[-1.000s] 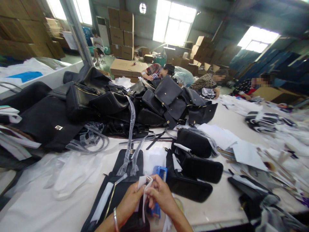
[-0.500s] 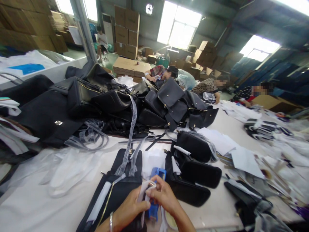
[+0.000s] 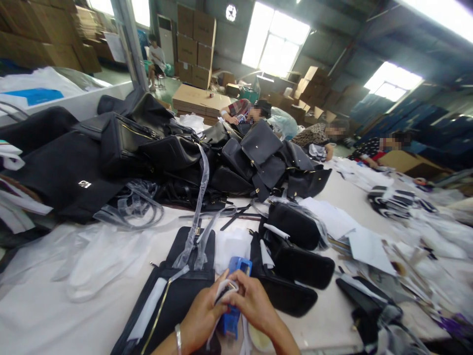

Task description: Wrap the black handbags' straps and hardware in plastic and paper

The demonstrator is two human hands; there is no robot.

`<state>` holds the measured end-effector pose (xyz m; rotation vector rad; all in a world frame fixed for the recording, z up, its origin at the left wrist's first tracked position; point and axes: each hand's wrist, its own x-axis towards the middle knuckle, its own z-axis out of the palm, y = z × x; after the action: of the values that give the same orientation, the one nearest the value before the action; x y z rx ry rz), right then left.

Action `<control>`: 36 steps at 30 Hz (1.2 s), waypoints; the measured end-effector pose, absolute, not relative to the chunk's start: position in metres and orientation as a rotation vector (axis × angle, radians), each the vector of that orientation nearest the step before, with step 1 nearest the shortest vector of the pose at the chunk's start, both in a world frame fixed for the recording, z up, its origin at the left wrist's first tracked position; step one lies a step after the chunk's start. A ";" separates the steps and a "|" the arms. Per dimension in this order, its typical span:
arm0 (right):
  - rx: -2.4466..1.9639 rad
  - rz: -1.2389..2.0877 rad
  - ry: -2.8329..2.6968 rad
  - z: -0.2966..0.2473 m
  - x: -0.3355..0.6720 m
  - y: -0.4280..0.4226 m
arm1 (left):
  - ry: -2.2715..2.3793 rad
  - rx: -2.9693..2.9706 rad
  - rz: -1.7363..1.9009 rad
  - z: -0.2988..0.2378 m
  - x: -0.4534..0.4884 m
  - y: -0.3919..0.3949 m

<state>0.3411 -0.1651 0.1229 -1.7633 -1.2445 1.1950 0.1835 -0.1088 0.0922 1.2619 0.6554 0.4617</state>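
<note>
Both my hands meet low in the middle, over a flat black bag (image 3: 177,296) lying on the white table (image 3: 51,315). My left hand (image 3: 201,315) pinches a strip of white wrapping paper (image 3: 221,291). My right hand (image 3: 251,301) closes its fingers on the same strip, around a small metal ring at its top. Just behind my fingers stands a blue tape dispenser (image 3: 234,296), partly hidden by them. Clear plastic strips (image 3: 197,217) trail from the bag's handle up the table.
A heap of black handbags (image 3: 177,158) fills the far left and middle. Three black pouches (image 3: 295,256) lie to the right of my hands. White sheets and papers (image 3: 365,241) cover the right side. Three people (image 3: 325,133) work at the far end, another sits by stacked cartons (image 3: 192,44).
My hands have shifted slightly lower and closer together. The white strip, held upright a second ago, is now folded down round the metal ring. The camera tilted a little.
</note>
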 end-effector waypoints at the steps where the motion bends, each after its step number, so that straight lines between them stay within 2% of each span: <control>1: -1.763 1.195 -1.249 0.124 0.341 -0.165 | 0.662 1.266 0.457 0.091 0.183 -0.108; 7: -1.613 1.289 -1.252 0.117 0.347 -0.167 | 0.642 1.224 0.466 0.092 0.178 -0.110; 12: -1.406 1.579 -0.894 0.081 0.351 -0.177 | 0.509 1.092 0.337 0.091 0.179 -0.107; 16: -1.328 1.611 -0.744 0.062 0.350 -0.182 | 0.417 0.948 0.205 0.078 0.177 -0.106; 21: -1.432 1.566 -0.850 0.073 0.354 -0.180 | 0.517 0.998 0.101 0.060 0.166 -0.111; 26: -1.453 1.666 -1.011 0.094 0.359 -0.173 | 0.494 0.977 0.077 0.062 0.163 -0.112; 36: -1.754 1.267 -1.537 0.114 0.355 -0.160 | 0.449 0.800 0.235 0.081 0.175 -0.122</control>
<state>0.3553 -0.1599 0.1138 -1.7536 -1.5374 1.2670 0.1747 -0.1217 0.0809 0.8003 0.4493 0.2350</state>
